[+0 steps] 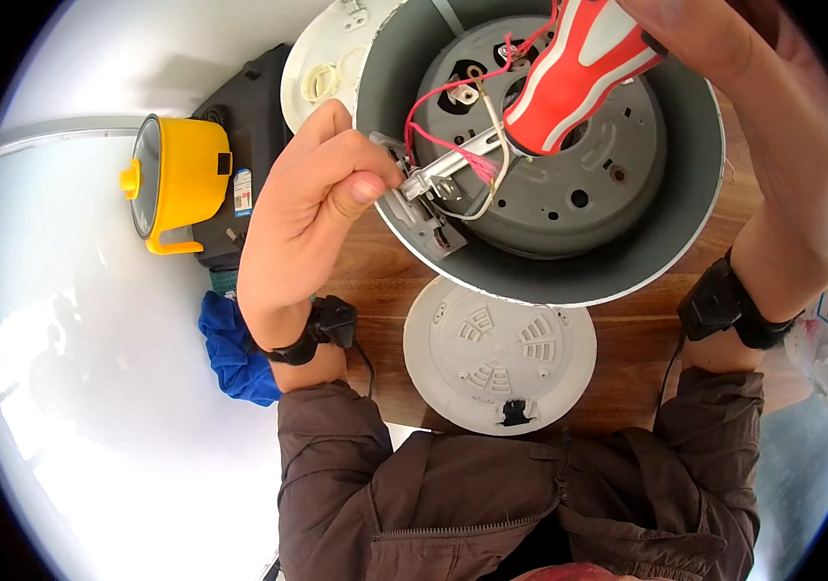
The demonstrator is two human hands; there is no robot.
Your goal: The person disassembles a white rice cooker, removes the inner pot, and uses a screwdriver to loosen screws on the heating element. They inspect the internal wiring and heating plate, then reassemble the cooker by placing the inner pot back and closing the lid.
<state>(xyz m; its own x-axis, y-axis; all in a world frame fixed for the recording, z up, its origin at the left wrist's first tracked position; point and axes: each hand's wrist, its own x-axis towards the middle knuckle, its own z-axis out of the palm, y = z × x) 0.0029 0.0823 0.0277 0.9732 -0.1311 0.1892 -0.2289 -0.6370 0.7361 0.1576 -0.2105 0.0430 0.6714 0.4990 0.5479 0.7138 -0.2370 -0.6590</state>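
A large round grey metal housing [706, 198], like an upturned rice cooker body, lies open side up with a grey pan-shaped part [530, 218] inside. My right hand [709, 44], partly cut off by the upper edge, grips a red and white screwdriver handle [573, 82] over it; the tip cannot be made out. Fingers curled, my left hand [327, 184] pinches at the housing's left rim, by a metal switch bracket [443, 187]. What it holds is hidden. From there a metal lever bar [472, 150] runs inward, among pink wires [419, 111] and a white wire [503, 160].
A round white vented base cover [501, 353] lies on the wooden table [375, 257] before me. Behind the housing is another pale disc [300, 68]. To the left are a yellow pot [191, 169] with a glass lid, a black case [259, 116] and blue cloth [235, 349].
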